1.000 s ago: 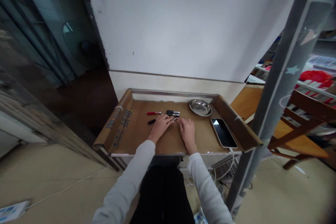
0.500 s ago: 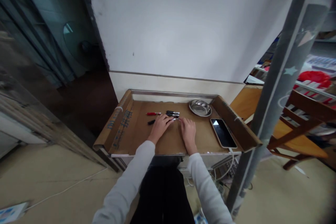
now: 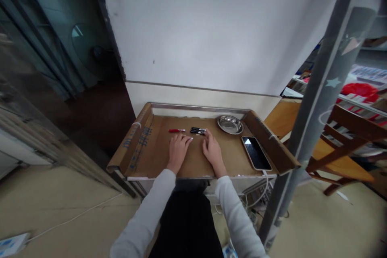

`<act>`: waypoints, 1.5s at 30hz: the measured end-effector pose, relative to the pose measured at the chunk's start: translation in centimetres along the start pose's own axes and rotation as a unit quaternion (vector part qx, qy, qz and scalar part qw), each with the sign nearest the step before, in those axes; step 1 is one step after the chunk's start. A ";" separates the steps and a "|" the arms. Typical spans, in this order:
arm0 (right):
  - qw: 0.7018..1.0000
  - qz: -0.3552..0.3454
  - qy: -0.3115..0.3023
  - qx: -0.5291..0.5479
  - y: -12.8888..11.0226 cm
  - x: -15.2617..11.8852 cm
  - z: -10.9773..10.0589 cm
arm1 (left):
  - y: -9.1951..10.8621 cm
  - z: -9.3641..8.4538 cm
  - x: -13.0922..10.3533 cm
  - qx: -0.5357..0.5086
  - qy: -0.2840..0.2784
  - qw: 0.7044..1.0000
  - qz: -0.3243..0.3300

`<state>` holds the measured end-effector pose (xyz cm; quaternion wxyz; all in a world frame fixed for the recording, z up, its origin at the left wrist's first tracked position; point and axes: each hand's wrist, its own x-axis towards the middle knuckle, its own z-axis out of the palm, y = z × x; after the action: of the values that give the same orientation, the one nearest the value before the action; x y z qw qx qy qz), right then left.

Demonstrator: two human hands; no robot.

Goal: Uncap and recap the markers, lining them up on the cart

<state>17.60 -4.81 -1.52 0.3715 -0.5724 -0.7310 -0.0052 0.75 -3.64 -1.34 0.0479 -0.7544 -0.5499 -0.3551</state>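
My left hand [image 3: 177, 152] rests low over the cardboard-lined tabletop [image 3: 193, 161], its fingers closed around a marker; only a pale end [image 3: 190, 138] shows past the fingertips. To the right is my right hand [image 3: 213, 152], index finger stretched toward the right ends of several black markers [image 3: 197, 130] lying side by side. It seems to touch or nearly touch them, and no object shows in its grasp. A red marker [image 3: 176, 130] lies just beyond my left fingers.
A round steel dish [image 3: 230, 124] stands at the back right. In front of it lies a phone [image 3: 256, 153] with a white cable [image 3: 266, 185] running off the front edge. Cardboard side walls [image 3: 272, 139] bound the table; a metal post [image 3: 311, 100] rises at right, near a wooden chair [image 3: 341, 161].
My hands have drawn apart. The left moved left and slightly nearer, over where a black marker lay, with a pale end now at its fingertips. My right index finger moved left toward the black markers.
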 end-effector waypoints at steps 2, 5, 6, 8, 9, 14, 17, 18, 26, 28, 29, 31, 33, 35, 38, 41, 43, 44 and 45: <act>0.998 0.027 0.004 -0.064 0.3 0.1 0.2 | -0.5 0.0 -0.6 0.015 -0.003 0.999 -0.046; 0.990 0.051 -0.004 -0.133 0.7 0.2 0.4 | -1.4 0.6 -0.8 0.029 0.001 0.997 -0.076; 0.987 0.059 -0.006 -0.149 0.8 0.3 0.4 | -1.6 0.9 -0.7 0.032 0.007 0.997 -0.074; 0.983 0.068 -0.012 -0.172 1.0 0.6 0.5 | -1.9 1.5 -0.2 0.037 0.018 0.997 -0.065; 0.981 0.068 -0.016 -0.179 1.1 0.7 0.5 | -2.0 1.8 0.1 0.038 0.021 0.997 -0.063; 0.981 0.042 -0.029 -0.185 1.4 1.6 0.6 | -2.5 2.5 1.3 0.034 0.001 0.997 -0.065; 0.980 0.042 -0.028 -0.191 1.5 1.8 0.8 | -2.7 2.7 1.6 0.040 -0.004 0.996 -0.075; 0.980 0.044 -0.027 -0.193 1.5 1.8 0.9 | -2.7 2.8 1.7 0.038 0.000 0.996 -0.079; 0.977 0.051 -0.018 -0.207 1.8 1.6 1.3 | 0.5 4.1 2.2 -0.091 -0.023 0.995 0.020; 0.976 0.050 -0.015 -0.210 1.9 1.6 1.3 | 1.4 4.6 2.6 -0.085 -0.046 0.995 0.033; 0.976 0.052 -0.014 -0.213 1.9 1.6 1.3 | 1.6 4.9 2.8 -0.083 -0.057 0.994 0.034; 0.974 0.053 -0.017 -0.218 1.9 1.6 1.3 | 1.9 5.3 3.2 -0.088 -0.073 0.993 0.033; 0.974 0.047 -0.022 -0.220 1.9 1.6 1.3 | 1.8 5.5 3.4 -0.100 -0.078 0.991 0.032; 0.974 0.041 -0.026 -0.222 1.9 1.6 1.3 | 1.7 5.5 3.5 -0.113 -0.074 0.990 0.030; 0.970 0.053 -0.022 -0.235 1.9 1.6 1.4 | 1.5 5.5 3.5 -0.124 -0.074 0.989 0.028; 0.967 0.070 -0.016 -0.245 1.8 1.6 1.3 | 1.5 5.4 3.5 -0.133 -0.082 0.987 0.031; 0.967 0.073 -0.019 -0.243 1.7 1.6 1.2 | 1.5 5.4 3.6 -0.140 -0.082 0.986 0.032; 0.968 0.073 -0.021 -0.240 1.7 1.6 1.2 | 1.5 5.4 3.6 -0.143 -0.080 0.986 0.031; 0.968 0.073 -0.024 -0.238 1.6 1.7 1.1 | 1.5 5.5 3.6 -0.145 -0.078 0.986 0.030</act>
<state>18.26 -2.35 -2.09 0.2066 -0.6961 -0.6735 -0.1381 5.21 1.16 -2.79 -0.0946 -0.7949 -0.4717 -0.3698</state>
